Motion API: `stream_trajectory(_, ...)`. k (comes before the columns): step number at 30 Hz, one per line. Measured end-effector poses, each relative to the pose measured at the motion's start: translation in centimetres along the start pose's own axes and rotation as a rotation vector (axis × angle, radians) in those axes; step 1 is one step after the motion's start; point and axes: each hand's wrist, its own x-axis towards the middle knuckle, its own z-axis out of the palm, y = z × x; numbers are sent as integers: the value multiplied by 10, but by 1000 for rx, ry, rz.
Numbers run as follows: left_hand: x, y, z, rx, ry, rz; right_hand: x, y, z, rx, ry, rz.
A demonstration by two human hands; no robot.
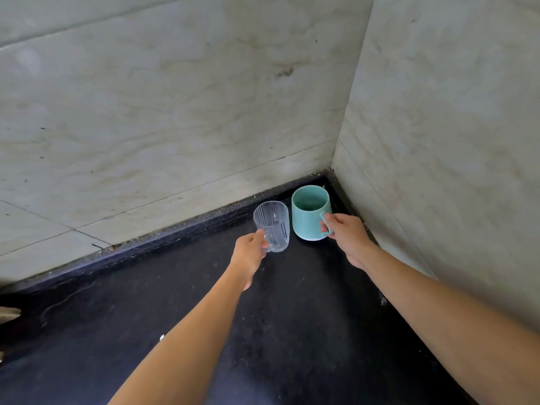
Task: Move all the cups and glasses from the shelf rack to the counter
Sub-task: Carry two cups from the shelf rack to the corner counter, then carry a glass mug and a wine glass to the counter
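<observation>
A clear ribbed glass (273,225) stands upright near the back corner of the black counter (292,331). My left hand (249,254) grips its lower left side. Right beside it sits a teal mug (309,214) with its mouth up, close to the corner. My right hand (347,236) holds the mug by its handle on the right side. Whether the two vessels rest fully on the counter or hover just above it is unclear. The shelf rack is out of view.
Pale marble-look tiled walls (175,112) meet in a corner just behind the mug, with the right wall (453,141) close to my right arm. A light object (8,314) pokes in at the left edge.
</observation>
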Motion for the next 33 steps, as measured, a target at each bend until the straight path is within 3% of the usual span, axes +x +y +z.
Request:
stream_trajectory(11,30,5,8,143,71,102,29,25,-1,-154,60,-47)
stream_trajectory(17,10,-5,-7,312,174,104,11,20,-1,-498,163,-48)
stream_trajectory(19,-10,-18,-21,424,180,87,-6,22,4,-664,121,33)
stream_trajectory(22,-48,-39,-50,583,146,71,-44,18,27,-934,-119,50)
stream_trajectory(28,-150,-97,-120,848,252,31,-137,-4,120,-1260,-476,-476)
stream_trajectory(33,-260,-164,-184,880,420,-74,-246,-10,203,-1387,-677,-885)
